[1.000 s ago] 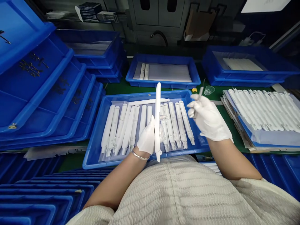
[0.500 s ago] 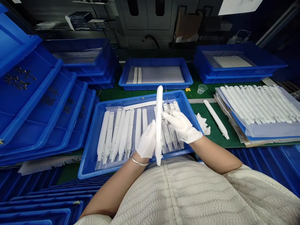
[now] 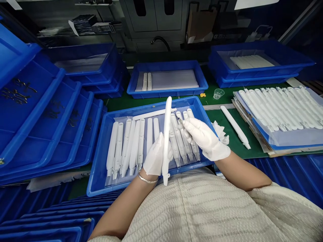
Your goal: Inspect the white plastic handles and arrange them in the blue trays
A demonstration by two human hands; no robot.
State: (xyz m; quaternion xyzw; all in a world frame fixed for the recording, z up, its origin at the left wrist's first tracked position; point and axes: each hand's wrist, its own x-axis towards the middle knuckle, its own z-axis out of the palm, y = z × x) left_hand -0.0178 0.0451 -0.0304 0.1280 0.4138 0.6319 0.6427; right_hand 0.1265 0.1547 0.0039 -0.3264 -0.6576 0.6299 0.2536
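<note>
My gloved left hand [image 3: 155, 156] is closed around a long white plastic part [image 3: 167, 134] and holds it nearly upright over the blue tray [image 3: 99, 158] in front of me. My gloved right hand [image 3: 205, 138] is beside the part's right side, its fingers pinched on a thin tool whose tip points at the part. Under both hands, several white plastic parts [image 3: 126, 144] lie side by side in the tray on a clear sheet.
A lone white part [image 3: 235, 126], a white cloth [image 3: 221, 132] and a small clear cup [image 3: 218, 93] sit on the green table. Layered sheets with several white parts [image 3: 277, 107] lie at right. More blue trays [image 3: 167, 91] stand behind, and stacked empty ones [image 3: 50, 114] at left.
My right hand came in from the upper right with the thin tool to the held part. My left hand kept hold of the part and tilted it slightly left.
</note>
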